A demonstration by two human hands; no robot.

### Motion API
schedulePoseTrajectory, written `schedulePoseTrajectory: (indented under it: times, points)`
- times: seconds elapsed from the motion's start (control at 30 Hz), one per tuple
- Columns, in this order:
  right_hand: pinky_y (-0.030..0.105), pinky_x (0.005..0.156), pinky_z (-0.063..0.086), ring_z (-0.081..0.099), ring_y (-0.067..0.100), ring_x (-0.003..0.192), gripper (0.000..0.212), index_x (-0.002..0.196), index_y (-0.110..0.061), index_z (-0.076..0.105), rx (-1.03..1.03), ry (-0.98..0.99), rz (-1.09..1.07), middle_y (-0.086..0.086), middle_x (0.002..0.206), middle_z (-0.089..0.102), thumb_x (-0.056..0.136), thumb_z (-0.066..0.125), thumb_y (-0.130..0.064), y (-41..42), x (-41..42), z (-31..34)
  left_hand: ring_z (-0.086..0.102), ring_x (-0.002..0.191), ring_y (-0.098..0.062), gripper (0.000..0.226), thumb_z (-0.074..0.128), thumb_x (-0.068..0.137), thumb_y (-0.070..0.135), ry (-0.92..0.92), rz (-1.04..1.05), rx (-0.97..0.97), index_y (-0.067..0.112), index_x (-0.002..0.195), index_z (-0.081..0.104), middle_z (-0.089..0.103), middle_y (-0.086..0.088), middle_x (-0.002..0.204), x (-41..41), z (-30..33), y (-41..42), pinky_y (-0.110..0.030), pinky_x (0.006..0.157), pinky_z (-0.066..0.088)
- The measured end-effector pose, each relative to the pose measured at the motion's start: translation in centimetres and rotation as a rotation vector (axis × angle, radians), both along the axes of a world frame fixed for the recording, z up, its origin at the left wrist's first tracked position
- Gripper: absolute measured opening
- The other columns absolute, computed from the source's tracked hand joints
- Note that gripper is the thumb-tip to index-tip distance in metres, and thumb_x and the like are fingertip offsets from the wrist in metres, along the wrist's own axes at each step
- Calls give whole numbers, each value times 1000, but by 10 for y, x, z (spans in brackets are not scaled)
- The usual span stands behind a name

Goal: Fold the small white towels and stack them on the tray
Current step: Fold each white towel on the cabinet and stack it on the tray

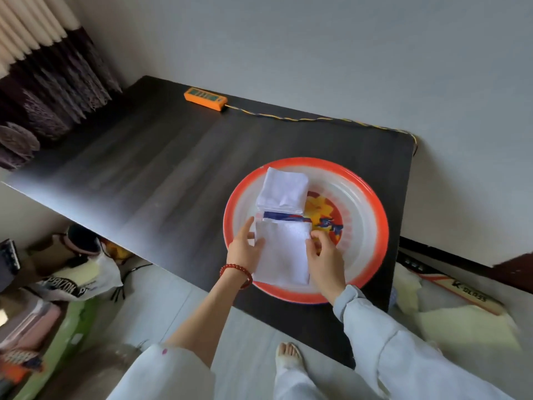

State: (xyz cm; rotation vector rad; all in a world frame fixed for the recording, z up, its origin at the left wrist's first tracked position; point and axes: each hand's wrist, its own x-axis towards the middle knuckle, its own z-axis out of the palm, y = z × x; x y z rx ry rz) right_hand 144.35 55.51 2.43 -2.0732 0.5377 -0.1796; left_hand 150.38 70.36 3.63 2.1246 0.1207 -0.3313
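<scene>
Head view, looking down past pale trouser legs and a sandalled foot (288,355) on the light floor, and straight to the action at the near edge of the dark table (150,168). A folded white towel (284,252) lies on the near side of the round red-rimmed tray (372,203), and it sits right between the two hands. Left hand (245,248), a red bead bracelet (236,272) on its wrist, is at the towel's left edge, fingers fairly straight and spread, thumb side touching the cloth; whether any finger tucks under the edge is hard to say. Right hand (324,252), coming out of a light blue sleeve (375,327), has its fingers curled at the towel's right edge, pinching the cloth there. Just beyond, on the far side of the tray, a stack of folded towels (282,192) rests, squared up and a little apart from the near one. Between the two, a strip of blue print shows, and the tray's yellow and blue centre picture peeks out to the right, mostly covered. Further back, an orange power strip (205,98) lies near the wall, its yellow cord (317,119) trailing right along the table's far edge and dropping off the corner. Far left, dark curtains (52,90); bags on the floor are blurred.
</scene>
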Motion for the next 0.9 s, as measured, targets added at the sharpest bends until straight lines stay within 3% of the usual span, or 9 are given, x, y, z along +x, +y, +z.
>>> schedulePoseTrajectory:
  times: [0.17,0.3,0.53,0.63,0.73,0.83,0.9]
  points:
    - [31,75,49,57,18,92,16,107,-13,56,1,52,-31,1,100,61,94,48,-17,-3,23,-23,56,79,-18,55,50,94,16,48,-53,38,24,143,28,57,-5,113,31,-29,-9,-25,71,46]
    - [29,74,48,57,17,91,15,106,-14,57,-12,83,-59,0,98,60,94,49,-17,-6,35,-32,50,64,-9,53,52,92,15,54,-78,34,24,141,33,56,-5,104,46,-44,-12,-25,69,44]
    - [31,70,48,58,19,87,11,101,-16,56,-52,133,-103,1,95,63,94,50,-21,-8,40,-48,50,69,-12,54,56,90,16,35,-114,56,19,140,35,52,-1,102,58,-55,-9,-26,71,45]
    - [29,69,45,59,22,88,12,103,-14,56,-14,111,-110,-1,91,60,92,52,-18,-12,44,-49,53,77,-14,58,58,89,17,11,-134,94,18,140,31,49,-7,120,59,-55,-10,-27,74,47]
    - [31,74,47,58,24,97,27,117,-14,52,-35,96,-130,1,101,57,90,56,-14,-12,47,-45,52,108,-28,57,59,87,13,-191,-221,282,14,139,35,43,-12,131,58,-51,-10,-36,86,45]
    - [40,78,53,50,24,114,46,131,-18,44,-312,99,-22,6,125,48,87,57,-13,-7,40,-46,57,108,-34,43,48,82,18,-537,-447,472,12,125,50,57,-14,123,51,-54,-5,-40,81,50]
    - [39,71,55,54,28,108,54,130,-15,49,-526,89,105,10,125,50,79,65,-12,-2,32,-48,54,119,-30,49,38,81,30,-568,-671,611,13,125,52,56,-11,130,45,-60,-1,-43,85,50]
